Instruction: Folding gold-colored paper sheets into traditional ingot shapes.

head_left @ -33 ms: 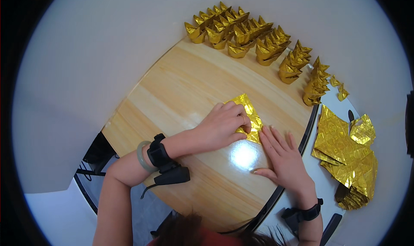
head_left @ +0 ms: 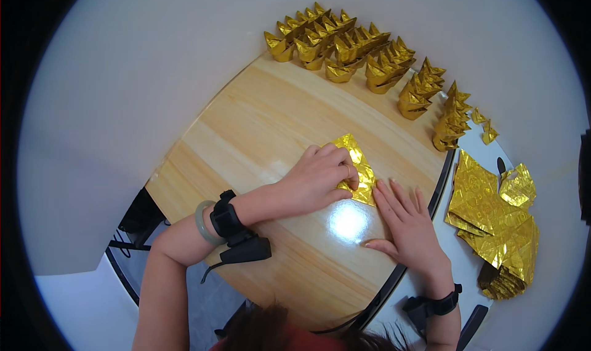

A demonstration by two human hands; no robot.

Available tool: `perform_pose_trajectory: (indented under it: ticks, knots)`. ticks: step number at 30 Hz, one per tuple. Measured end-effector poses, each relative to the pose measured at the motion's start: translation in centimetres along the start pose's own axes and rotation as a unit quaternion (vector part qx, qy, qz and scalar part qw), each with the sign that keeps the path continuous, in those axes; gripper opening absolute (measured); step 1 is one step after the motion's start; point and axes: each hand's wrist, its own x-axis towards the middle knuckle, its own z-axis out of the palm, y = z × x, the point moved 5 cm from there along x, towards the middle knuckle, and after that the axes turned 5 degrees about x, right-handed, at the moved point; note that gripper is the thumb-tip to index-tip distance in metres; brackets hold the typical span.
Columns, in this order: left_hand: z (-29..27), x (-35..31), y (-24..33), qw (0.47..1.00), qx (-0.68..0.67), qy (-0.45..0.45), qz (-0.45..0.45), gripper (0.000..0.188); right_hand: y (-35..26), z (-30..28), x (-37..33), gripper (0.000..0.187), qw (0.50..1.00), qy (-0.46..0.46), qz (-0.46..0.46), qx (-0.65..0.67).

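Note:
A folded sheet of gold foil paper (head_left: 363, 166) lies on the wooden tabletop, one corner pointing away from me. My left hand (head_left: 320, 175) is over its left part, fingers curled down and thumb tucked close, gripping or pressing the paper; what is under the fingers is hidden. A ring shows on one finger. Flat on the table at the right is my right hand (head_left: 409, 228), fingers spread, with its fingertips beside the paper's right corner.
Gold paper ingots (head_left: 375, 68) stand nested in several rows along the far edge. More gold foil sheets (head_left: 505, 228) lie on a white surface (head_left: 443, 228) to the right. Two small gold pieces (head_left: 489, 131) are near the wall. The tabletop (head_left: 246, 123) shines under a bright reflection.
My right hand has shifted slightly to the right and its fingers are spread a little wider. The left hand and the gold foil paper look unchanged.

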Motion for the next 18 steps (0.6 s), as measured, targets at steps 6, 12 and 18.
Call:
perform_pose_trajectory:
  ticks: [6,12,18]
  knots:
    - [-0.6,0.1,-0.6,0.998,0.016,-0.005,-0.060,0.008,-1.7,-0.1,-0.2,0.075,0.999,0.024,-0.049,0.001]
    - [0.1,-0.1,-0.3,0.995,-0.054,-0.074,-0.043,0.016,-4.6,0.8,0.1,0.072,0.970,-0.030,-0.129,0.206]
    - [0.2,0.1,-0.3,0.987,-0.077,-0.138,-0.030,0.030,2.0,-0.3,-0.8,0.073,0.999,-0.015,0.017,0.028]
